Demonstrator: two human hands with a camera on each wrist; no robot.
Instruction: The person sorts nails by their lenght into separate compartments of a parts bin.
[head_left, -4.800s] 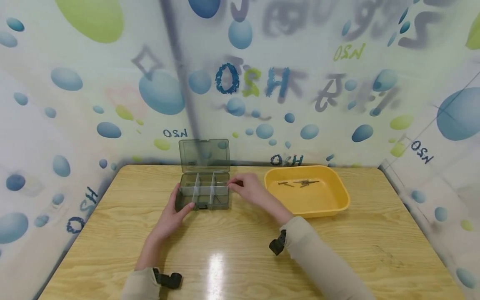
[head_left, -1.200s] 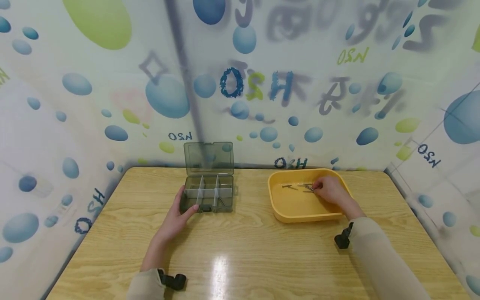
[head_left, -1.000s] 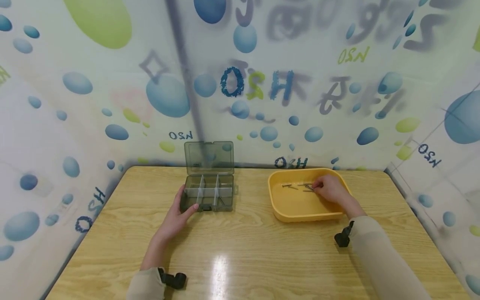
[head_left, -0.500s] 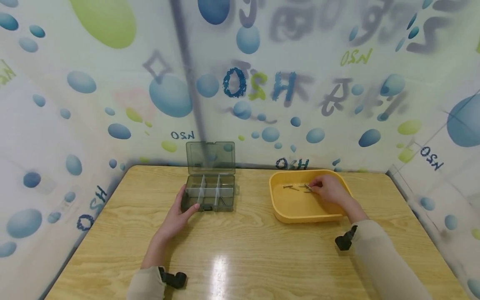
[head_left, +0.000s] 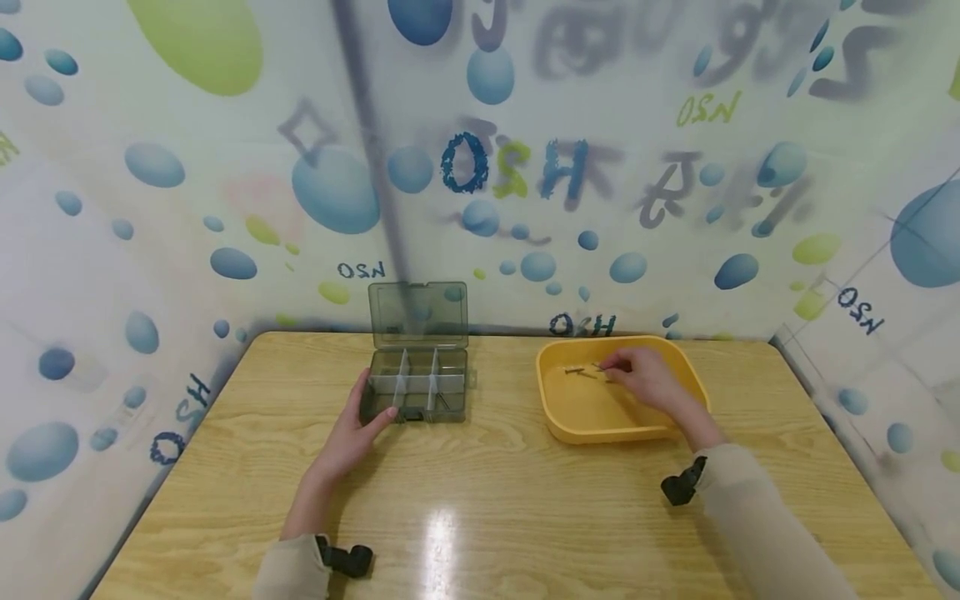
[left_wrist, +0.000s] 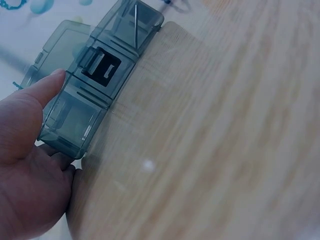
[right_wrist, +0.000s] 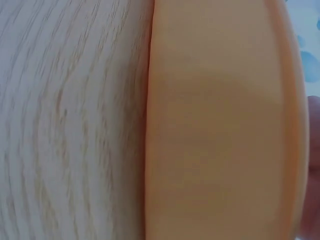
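My left hand (head_left: 352, 433) holds the left end of a clear grey compartment box (head_left: 450, 384), its thumb on the front edge. The box stands with its lid (head_left: 418, 315) raised at the back. In the left wrist view a thin metal screw (left_wrist: 136, 25) leans in a front compartment. Over a yellow tray (head_left: 592, 436), my right hand (head_left: 645, 379) pinches with thumb and fingers a small screw (head_left: 597, 365), whose end shows by the fingertips. Small screws (head_left: 573, 370) lie just left of it. The right wrist view shows mostly the tray's outer wall (right_wrist: 215, 125), with part of the hand behind its rim.
Both containers stand near the back of a wooden table (head_left: 495, 492), with a gap of bare wood between them. A patterned wall sheet (head_left: 525, 233) rises directly behind the table. The tray's raised rim surrounds the screws.
My right hand has gone from the box to the tray, then shifted slightly left inside it. Screws that showed at its fingertips no longer show there. The left hand has stayed on the box.
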